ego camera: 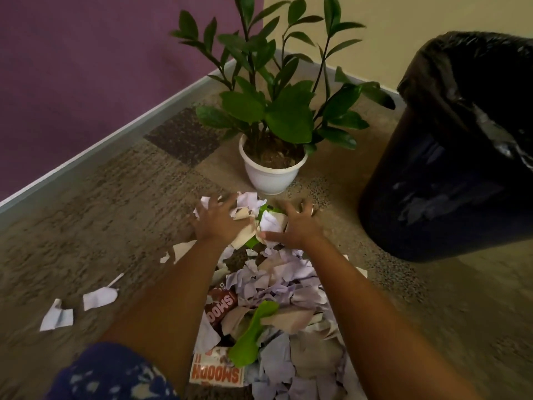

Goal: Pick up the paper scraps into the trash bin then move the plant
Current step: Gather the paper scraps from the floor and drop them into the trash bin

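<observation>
Down on the carpet, two hands rake torn paper together

Seen from above, a person's left hand (219, 222) and right hand (298, 226) rest with fingers spread and slightly bent on the far end of a heap of paper scraps (282, 298). A clump of torn pieces is bunched between them. Neither hand has closed round anything.

The heap runs from the hands back toward the viewer. It holds thin, crumpled lilac-white and tan pieces with ragged edges, a limp bright green strip (249, 340) and a glossy printed wrapper (219, 310). A few loose scraps (99, 297) lie apart on the left. The carpet (101, 226) is short-piled, mottled brown and looks rough.

Just beyond the hands stands the plant (277, 111), with broad waxy leaves in a smooth, round white pot (271, 174). The trash bin (450, 174), dark, rounded and lined with a shiny black bag, stands near on the right.

Such light paper probably slips easily. Squeezing the clump between both palms, scooping from underneath and lifting it right to the bin's mouth should lose the fewest pieces. The strays need a separate pass.
</observation>
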